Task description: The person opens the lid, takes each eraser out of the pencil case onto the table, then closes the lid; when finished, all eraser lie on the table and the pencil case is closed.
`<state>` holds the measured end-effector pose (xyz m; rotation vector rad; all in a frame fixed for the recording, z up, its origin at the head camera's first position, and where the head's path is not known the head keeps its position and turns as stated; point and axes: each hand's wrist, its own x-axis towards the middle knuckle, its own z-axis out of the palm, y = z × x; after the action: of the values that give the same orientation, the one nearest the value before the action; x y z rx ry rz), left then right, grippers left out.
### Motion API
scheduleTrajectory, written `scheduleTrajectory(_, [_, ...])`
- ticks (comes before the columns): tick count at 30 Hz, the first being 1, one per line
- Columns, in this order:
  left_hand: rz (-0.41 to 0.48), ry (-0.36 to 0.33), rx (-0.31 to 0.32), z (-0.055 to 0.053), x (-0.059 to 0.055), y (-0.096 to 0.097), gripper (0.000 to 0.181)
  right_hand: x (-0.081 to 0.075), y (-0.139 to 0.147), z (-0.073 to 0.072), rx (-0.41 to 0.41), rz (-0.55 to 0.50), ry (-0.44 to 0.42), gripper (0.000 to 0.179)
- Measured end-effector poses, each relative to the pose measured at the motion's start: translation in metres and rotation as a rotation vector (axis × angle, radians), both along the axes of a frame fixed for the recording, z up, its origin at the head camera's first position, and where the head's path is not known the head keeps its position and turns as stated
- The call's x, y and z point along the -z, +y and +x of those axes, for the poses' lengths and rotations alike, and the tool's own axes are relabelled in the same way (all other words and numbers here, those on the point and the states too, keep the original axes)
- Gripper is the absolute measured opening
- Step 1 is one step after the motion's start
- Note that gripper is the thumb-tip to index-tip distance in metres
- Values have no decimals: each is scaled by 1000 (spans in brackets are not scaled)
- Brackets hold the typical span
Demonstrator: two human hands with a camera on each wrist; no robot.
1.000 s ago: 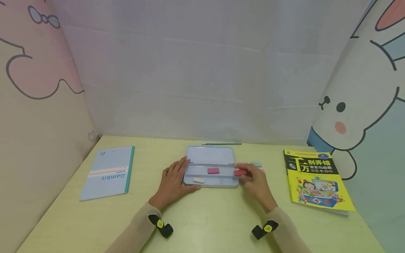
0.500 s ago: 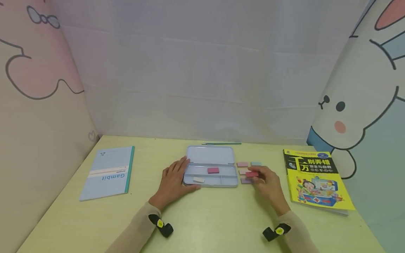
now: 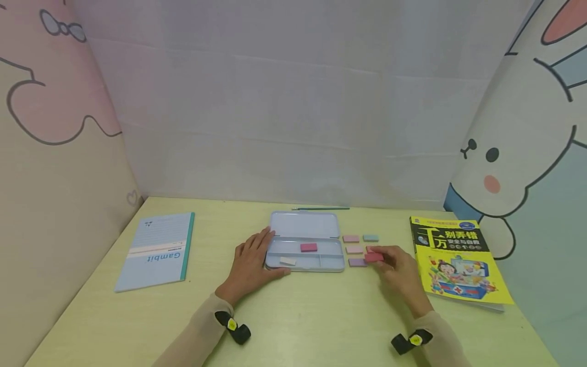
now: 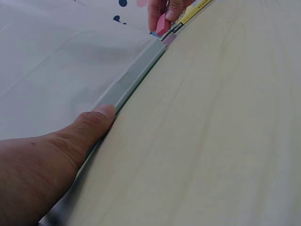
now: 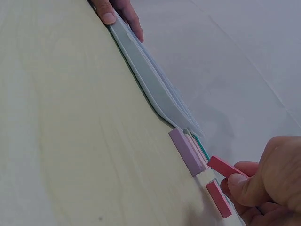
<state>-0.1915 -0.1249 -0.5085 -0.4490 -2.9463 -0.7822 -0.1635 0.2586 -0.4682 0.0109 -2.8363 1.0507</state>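
Observation:
A pale blue pencil tin (image 3: 304,262) lies open on the table, its lid folded back. My left hand (image 3: 251,265) rests on the tin's left side, thumb along the front edge and fingers spread behind. Inside the tin are a dark pink eraser (image 3: 309,247) and a white eraser (image 3: 288,261). To the right of the tin, my right hand (image 3: 399,270) pinches a red-pink eraser (image 5: 225,165) between thumb and fingers, above the table. Just below it lies another red-pink eraser (image 5: 218,200), beside a purple eraser (image 5: 186,151).
Light pink (image 3: 354,250), pink (image 3: 351,238) and blue-green (image 3: 371,238) erasers lie right of the tin. A green pencil (image 3: 321,208) is behind it. At the left is a blue notebook (image 3: 156,255); a yellow book (image 3: 458,265) lies at the right.
My right hand has moved right from the tin's right end, carrying the red-pink eraser out to the row of erasers on the table. My left hand has stayed in place.

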Motion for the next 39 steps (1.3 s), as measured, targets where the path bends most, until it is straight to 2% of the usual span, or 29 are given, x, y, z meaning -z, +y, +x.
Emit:
scheduleTrajectory(5, [7,6,2,0,1,0,110,1,4,1,20,15,-23,36])
scheduleTrajectory(9, [8,5,0,0,2,-1,110,2,6,2,21,9,-9,34])
scheduleTrajectory(17, [13,0,1,0,2,-1,110,2,12,1,-7,78,36,30])
scheduleTrajectory(24, [19,28,1,0,2,-1,109,3,15,-3,-42,111,28,25])
scheduleTrajectory(29, [25,33,1,1,2,0,109,5,16,-7,-67,177,47,21])
scheduleTrajectory(39, [14,22,3,0,3,0,109,3,15,-6,-69,199,7,20])
